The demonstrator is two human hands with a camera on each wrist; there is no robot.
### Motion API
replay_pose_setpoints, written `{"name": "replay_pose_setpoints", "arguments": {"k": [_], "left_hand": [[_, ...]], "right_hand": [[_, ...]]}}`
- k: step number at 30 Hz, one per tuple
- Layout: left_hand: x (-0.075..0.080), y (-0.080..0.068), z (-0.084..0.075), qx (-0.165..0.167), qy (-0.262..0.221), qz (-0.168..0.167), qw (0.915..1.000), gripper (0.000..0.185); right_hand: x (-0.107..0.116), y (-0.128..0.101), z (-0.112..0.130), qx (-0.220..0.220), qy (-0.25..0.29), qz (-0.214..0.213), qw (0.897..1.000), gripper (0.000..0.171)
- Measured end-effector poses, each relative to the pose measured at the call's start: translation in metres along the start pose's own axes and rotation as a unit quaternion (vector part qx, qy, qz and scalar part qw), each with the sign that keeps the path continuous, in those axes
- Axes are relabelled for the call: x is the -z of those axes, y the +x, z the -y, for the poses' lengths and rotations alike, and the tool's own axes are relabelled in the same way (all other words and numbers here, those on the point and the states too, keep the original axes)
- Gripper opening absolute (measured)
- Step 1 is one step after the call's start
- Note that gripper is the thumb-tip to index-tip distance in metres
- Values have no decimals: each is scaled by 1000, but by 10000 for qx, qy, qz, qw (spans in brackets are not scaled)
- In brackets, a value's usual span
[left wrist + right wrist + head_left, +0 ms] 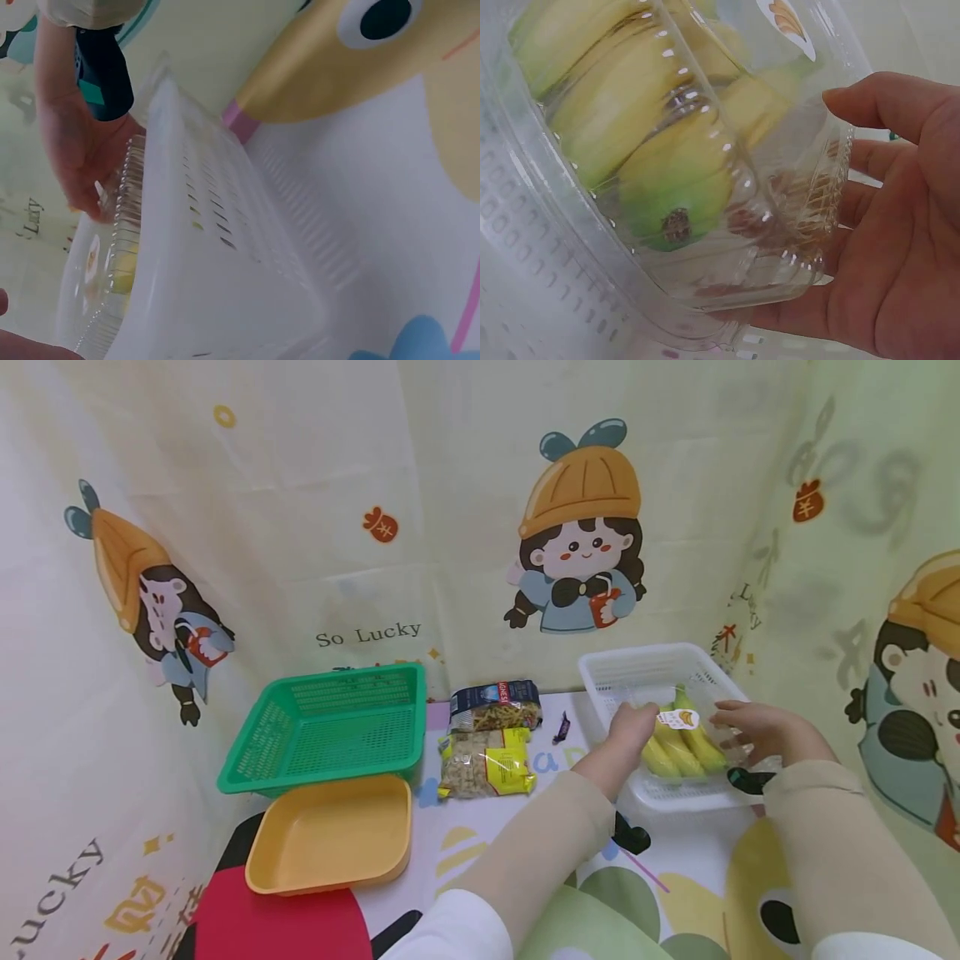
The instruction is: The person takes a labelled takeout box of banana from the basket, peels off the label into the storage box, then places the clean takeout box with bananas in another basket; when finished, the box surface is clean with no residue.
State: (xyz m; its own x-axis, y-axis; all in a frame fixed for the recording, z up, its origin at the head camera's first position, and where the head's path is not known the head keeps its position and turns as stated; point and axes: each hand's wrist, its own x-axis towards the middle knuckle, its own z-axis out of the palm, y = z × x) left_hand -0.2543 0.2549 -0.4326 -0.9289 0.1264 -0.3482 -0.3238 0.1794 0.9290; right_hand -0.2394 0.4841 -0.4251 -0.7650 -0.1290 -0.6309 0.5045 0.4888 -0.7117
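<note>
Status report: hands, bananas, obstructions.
Left hand and right hand flank clear box. Bananas inside, in white basket. Basket walls close around; nothing seen blocking overhead.

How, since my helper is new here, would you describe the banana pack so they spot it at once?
Find the white basket on the right. In it, between the left hand and right hand, is a clear plastic box. Yellow bananas and a white sticker set it apart from the blue bag and yellow bag outside.
</note>
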Motion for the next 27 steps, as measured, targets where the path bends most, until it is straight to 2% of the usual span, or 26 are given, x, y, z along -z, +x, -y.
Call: {"name": "replay_pose_setpoints", "arguments": {"k": [3,7,10,15,20,27], "left_hand": [[-2,3,3,83,-380,-84,9992,62],[-3,5,4,173,-571,-82,9982,53],[-1,2,1,302,-915,103,9953,45],[6,0,-5,477,-1621,526,9842,28],[11,0,-9,409,-1536,774,9842,30],[32,3,-24,28,-877,1079,9903,42]], "right_hand": [[1,3,-1,30,84,90,9999,74],[3,6,-3,-1,243,186,9995,75],[5,9,-5,18,283,273,9992,77],[7,10,-4,187,257,306,9990,77],[10,5,4,261,239,224,9991,80],[10,-14,26,689,-163,-242,9972,86]]}}
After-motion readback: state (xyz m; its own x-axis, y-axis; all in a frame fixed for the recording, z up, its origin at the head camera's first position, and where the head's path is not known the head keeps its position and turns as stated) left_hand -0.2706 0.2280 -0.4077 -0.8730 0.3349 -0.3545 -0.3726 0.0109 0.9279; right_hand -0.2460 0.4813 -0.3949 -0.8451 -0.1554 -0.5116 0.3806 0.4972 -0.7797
